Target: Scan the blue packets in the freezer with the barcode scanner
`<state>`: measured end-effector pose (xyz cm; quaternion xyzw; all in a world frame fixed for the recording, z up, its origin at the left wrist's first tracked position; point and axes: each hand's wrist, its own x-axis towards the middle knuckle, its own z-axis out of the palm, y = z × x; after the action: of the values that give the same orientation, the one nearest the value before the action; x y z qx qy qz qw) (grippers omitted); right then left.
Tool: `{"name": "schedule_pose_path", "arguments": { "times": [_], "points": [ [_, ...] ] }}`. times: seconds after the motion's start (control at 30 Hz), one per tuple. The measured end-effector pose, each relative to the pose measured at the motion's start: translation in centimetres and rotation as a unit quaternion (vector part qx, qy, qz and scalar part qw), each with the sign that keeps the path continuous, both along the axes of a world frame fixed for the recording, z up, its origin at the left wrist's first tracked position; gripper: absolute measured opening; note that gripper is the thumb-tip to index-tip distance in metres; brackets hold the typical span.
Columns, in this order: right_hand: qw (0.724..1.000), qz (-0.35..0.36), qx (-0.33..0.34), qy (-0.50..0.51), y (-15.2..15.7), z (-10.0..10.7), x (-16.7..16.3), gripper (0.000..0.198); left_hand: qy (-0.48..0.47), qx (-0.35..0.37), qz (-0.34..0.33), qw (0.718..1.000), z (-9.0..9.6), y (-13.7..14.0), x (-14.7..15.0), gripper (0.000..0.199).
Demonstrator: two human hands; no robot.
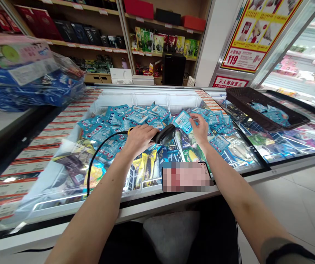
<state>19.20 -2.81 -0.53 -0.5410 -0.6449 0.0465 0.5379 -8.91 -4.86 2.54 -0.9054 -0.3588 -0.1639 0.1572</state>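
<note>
My left hand (pixel 140 137) is closed around a black barcode scanner (pixel 166 134), its cable (pixel 94 156) curving down to the left. The scanner's head points right. Between the fingertips of my right hand (pixel 200 126) is a blue packet (pixel 183 122), its printed side with a barcode facing up. Many similar blue packets (pixel 113 117) lie in a wide heap on the freezer's glass top (pixel 72 134), to the left of and behind my hands. A smaller group of them (pixel 219 121) lies just right of my right hand.
A phone (pixel 187 176) lies at the freezer's front edge, its screen blurred out. At right, a dark woven basket (pixel 241 106) holds more blue packets. Plastic-wrapped blue packages (pixel 25 77) are stacked at left. Stocked shelves (pixel 91 46) stand behind.
</note>
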Motion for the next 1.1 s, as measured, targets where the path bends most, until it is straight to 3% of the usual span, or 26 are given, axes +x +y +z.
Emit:
{"name": "schedule_pose_path", "arguments": {
  "times": [0.3,0.43,0.57,0.8,0.87,1.0,1.1],
  "points": [
    [0.999,-0.014,0.035,0.001,0.0,0.0,-0.1,0.031,0.005,0.008,-0.003,1.0,0.0,-0.1,0.1,0.03],
    [0.995,-0.085,0.049,0.005,0.5,-0.2,1.3,0.033,0.002,0.019,0.011,1.0,-0.2,-0.1,0.1,0.03],
    [0.988,-0.15,0.02,0.008,1.1,-0.5,2.9,0.037,-0.013,0.031,0.044,0.998,-0.3,0.1,-0.1,0.029],
    [0.966,-0.222,-0.025,-0.133,0.4,-0.6,2.4,0.035,-0.022,0.035,0.077,0.996,-0.5,0.4,-0.4,0.03],
    [0.966,-0.178,-0.024,-0.186,0.2,-0.5,1.9,0.035,-0.02,0.035,0.077,0.996,-0.5,0.4,-0.4,0.031],
    [0.95,-0.021,-0.028,-0.309,0.2,-0.5,0.9,0.031,-0.024,0.039,0.082,0.996,-0.7,0.5,-0.5,0.03],
    [0.935,0.032,-0.034,-0.351,0.2,-0.5,0.5,0.027,-0.022,0.04,0.087,0.995,-0.6,0.5,-0.6,0.03]
  ]
}}
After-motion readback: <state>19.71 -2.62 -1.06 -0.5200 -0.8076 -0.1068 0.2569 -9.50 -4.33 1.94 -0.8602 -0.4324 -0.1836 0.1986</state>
